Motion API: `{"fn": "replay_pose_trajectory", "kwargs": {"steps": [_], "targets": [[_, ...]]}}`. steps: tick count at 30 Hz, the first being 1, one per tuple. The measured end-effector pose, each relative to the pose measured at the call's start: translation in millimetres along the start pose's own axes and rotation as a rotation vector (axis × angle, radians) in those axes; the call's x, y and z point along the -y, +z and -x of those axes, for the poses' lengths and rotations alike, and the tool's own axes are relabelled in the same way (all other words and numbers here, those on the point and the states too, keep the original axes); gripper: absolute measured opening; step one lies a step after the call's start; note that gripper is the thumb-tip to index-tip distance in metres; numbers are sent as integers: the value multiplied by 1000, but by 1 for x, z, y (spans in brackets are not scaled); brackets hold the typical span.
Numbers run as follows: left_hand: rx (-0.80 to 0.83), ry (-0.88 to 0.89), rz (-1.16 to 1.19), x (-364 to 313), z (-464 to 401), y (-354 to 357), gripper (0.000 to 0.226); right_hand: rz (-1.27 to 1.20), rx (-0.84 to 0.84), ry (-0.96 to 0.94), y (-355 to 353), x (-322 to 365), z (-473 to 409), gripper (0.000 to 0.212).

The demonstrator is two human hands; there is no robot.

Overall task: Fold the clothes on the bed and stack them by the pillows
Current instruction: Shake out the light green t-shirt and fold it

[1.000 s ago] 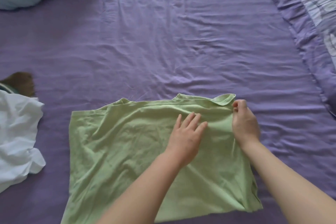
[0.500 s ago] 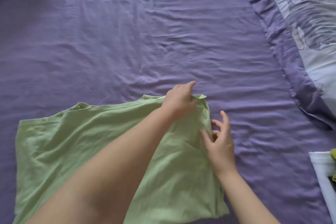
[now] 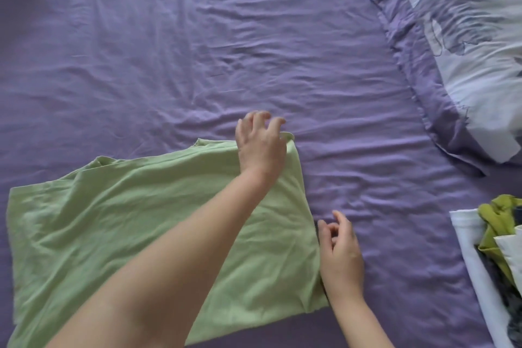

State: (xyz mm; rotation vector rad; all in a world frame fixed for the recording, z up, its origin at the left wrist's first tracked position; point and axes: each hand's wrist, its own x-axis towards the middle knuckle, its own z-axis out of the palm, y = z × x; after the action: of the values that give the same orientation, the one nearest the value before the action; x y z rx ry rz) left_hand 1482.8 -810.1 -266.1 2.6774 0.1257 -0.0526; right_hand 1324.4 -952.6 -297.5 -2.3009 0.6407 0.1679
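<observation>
The light green garment [image 3: 118, 223] lies spread on the purple bed [image 3: 197, 51] near its front edge. The left hand [image 3: 261, 147] rests at its far right corner, fingers loosely curved — gripping nothing visible. The right hand [image 3: 340, 254] hovers just beside its right edge, fingers relaxed, apart.

Single head view — looks forward-down, close over bed [image 3: 254, 37].

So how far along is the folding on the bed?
Early to midway, by the look of it. The green garment lies flat, seemingly partly folded, left hand at its top right corner, right hand loose beside its edge. Left: finish it, then the mixed clothes pile. No stack or pillows in view.
</observation>
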Motion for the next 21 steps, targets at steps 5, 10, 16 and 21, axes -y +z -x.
{"fn": "replay_pose_trajectory", "kwargs": {"steps": [5,10,16,21], "targets": [[-125,219,-28,23,126,18,37,136,82,-25,-6,-14,52,54],[177,174,-191,42,203,36,50,242,208,78,-8,-19,72,47],[367,184,-345,59,220,35,72,317,170,-29,-31,-33,59,39],[389,151,-373,58,223,30,87,551,-30,-413,-20,-24,60,17]]}}
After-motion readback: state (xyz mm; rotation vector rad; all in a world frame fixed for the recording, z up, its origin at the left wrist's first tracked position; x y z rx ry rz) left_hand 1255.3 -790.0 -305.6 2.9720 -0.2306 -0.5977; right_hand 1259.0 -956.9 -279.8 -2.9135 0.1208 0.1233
